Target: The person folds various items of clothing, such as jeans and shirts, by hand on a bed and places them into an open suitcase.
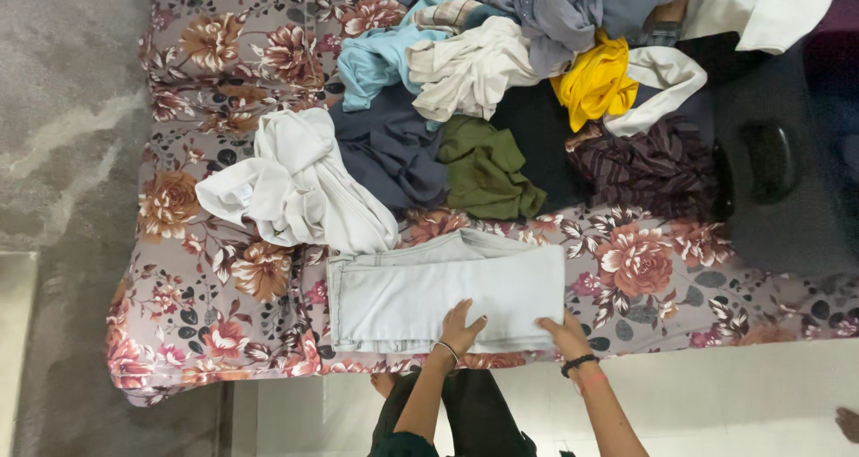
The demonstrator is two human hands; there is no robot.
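On the near edge of the flowered bedspread (224,63) lie the folded pale jeans (447,291), with their waistband to the left and the folded end to the right; both hands rest on their lower edge. The left hand (461,327) lies flat on the cloth with its fingers spread, pressing rather than pinching; the right hand (564,332) sits at the lower right corner of the jeans, and whether its fingers curl under the cloth or only lie on it I cannot tell, since the fingertips are hard to make out. Each wrist wears a band; both forearms run off the bottom of the view.

Behind the jeans is a heap of clothes: a crumpled white garment (295,184), a dark blue one (389,148), an olive green one (483,166), a light blue one (380,59), a cream one (470,68), a yellow one (595,81) and a dark striped one (649,166); most overlap, so their kinds are unclear. The top of the heap is cut off by the frame. To the right lies a black surface (778,215), too dark to read. A bare foot (385,384) shows below the bed edge on the pale floor (716,394).
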